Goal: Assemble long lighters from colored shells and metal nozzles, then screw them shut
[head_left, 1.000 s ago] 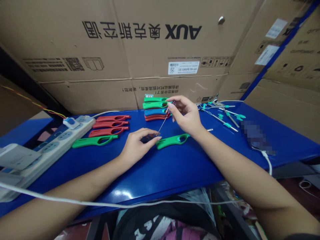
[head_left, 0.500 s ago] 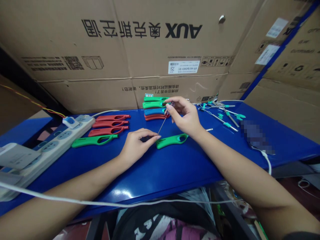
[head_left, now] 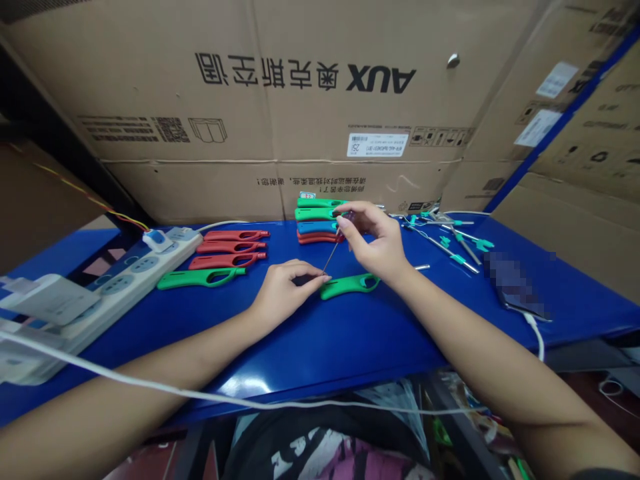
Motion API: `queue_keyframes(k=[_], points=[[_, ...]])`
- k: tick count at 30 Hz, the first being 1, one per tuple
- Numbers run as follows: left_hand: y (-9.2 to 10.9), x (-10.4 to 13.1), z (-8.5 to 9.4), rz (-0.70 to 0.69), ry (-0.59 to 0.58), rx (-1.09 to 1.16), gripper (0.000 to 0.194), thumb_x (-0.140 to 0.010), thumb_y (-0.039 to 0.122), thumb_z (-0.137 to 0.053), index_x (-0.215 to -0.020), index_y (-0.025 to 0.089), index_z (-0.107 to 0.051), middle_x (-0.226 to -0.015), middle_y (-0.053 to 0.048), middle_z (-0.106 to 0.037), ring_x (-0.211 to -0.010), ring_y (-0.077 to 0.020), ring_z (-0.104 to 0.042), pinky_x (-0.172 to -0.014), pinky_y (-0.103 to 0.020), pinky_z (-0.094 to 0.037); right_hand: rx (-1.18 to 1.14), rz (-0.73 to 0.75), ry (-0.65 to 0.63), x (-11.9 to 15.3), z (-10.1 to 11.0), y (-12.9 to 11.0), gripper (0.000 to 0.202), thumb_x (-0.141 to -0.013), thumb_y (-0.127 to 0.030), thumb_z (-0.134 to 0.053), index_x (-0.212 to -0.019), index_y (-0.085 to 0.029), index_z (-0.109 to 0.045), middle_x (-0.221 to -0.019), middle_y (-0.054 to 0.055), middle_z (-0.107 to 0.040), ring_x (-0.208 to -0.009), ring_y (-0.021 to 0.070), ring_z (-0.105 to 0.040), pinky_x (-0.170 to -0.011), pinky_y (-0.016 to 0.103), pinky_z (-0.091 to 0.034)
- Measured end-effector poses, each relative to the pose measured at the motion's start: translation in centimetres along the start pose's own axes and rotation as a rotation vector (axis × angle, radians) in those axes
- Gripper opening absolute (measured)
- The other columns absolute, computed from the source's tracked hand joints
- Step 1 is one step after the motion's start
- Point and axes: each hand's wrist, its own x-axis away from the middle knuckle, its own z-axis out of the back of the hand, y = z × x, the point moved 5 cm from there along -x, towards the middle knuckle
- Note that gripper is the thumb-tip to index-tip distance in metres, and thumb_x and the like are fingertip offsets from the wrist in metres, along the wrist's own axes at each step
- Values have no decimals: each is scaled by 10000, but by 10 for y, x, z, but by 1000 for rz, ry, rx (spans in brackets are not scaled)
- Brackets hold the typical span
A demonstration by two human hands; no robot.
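My right hand (head_left: 377, 241) is closed round the dark purplish handle of a screwdriver (head_left: 332, 256), whose thin shaft slants down to the left. At its tip, the thumb and forefinger of my left hand (head_left: 287, 290) are pinched together; what lies between them is too small to make out. Just right of those fingertips a green lighter (head_left: 345, 287) lies flat on the blue table (head_left: 320, 347). Its metal tube (head_left: 423, 267) sticks out beyond my right wrist. Behind my right hand is a stack of green, blue and red lighters (head_left: 313, 227), partly covered by the fingers.
Red lighter casings (head_left: 227, 261) and a green casing (head_left: 203, 277) lie left, beside a white power strip (head_left: 130, 277). Metal tubes with teal parts (head_left: 453, 250) lie right, near a blurred phone (head_left: 517, 290). A white cable (head_left: 240, 403) crosses in front. Cardboard (head_left: 280, 140) stands behind.
The view has shifted slightly, so the scene sits a little further right. Both hands keep nearly the same pose, with the screwdriver tip still at the left fingertips.
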Motion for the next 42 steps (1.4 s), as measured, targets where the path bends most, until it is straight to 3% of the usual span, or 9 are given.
queue_keyframes(k=[14,21,25,29,32,36,39,42], points=[[-4,-1,-1,20,-10,-13,93,-852,287,-745,-850,207,-793,-842,-18,-782,-779,-174,-706,-725,-293,-533,101,84,-26,-4,-4,-14,191,-952,-329,-602,-1071,-186,-650,-777,5,-642,-570,100,-559,-547,246,-463],[-2,0,-3,-17,-24,-32,95,-855,284,-744,-835,204,-789,-826,-17,-779,-760,-172,-701,-718,-291,-530,168,148,-74,1,-6,-16,188,-958,-300,-587,-1098,-194,-651,-889,37,-714,-600,115,-602,-575,261,-506],[-2,0,-4,-32,-48,-41,96,-865,273,-733,-834,200,-786,-826,-16,-778,-760,-167,-697,-718,-282,-526,154,177,-179,4,-10,-19,257,-989,-294,-520,-1209,-204,-619,-1021,68,-720,-702,135,-648,-663,285,-563],[-1,1,-5,-47,-64,-57,101,-865,271,-733,-817,198,-783,-808,-14,-773,-723,-160,-684,-686,-275,-510,11,116,-337,7,-19,-18,351,-1019,-279,-450,-1353,-203,-527,-1097,83,-701,-744,124,-661,-678,269,-583],[-1,2,-6,-53,-77,-74,102,-864,268,-733,-806,199,-781,-802,-11,-771,-710,-160,-676,-675,-276,-500,46,115,-331,6,-19,-17,327,-993,-291,-526,-1305,-207,-576,-1020,56,-714,-677,111,-634,-649,257,-570],[-2,2,-6,-60,-76,-83,92,-863,257,-731,-808,199,-777,-798,-6,-768,-699,-155,-669,-668,-274,-493,211,240,-251,7,-16,-22,318,-920,-330,-663,-1216,-212,-646,-1036,45,-731,-655,113,-615,-663,260,-555],[-3,2,-6,-67,-63,-77,100,-870,255,-720,-807,199,-774,-801,-9,-765,-699,-153,-670,-664,-270,-492,257,292,-291,10,-18,-26,342,-960,-327,-600,-1282,-213,-616,-1122,61,-723,-727,126,-648,-747,278,-564],[-3,1,-6,-68,-67,-65,118,-880,270,-706,-810,199,-770,-805,-12,-762,-697,-154,-669,-665,-272,-497,191,251,-357,12,-21,-26,395,-1006,-271,-478,-1394,-220,-531,-1126,61,-719,-764,130,-666,-760,284,-574]])
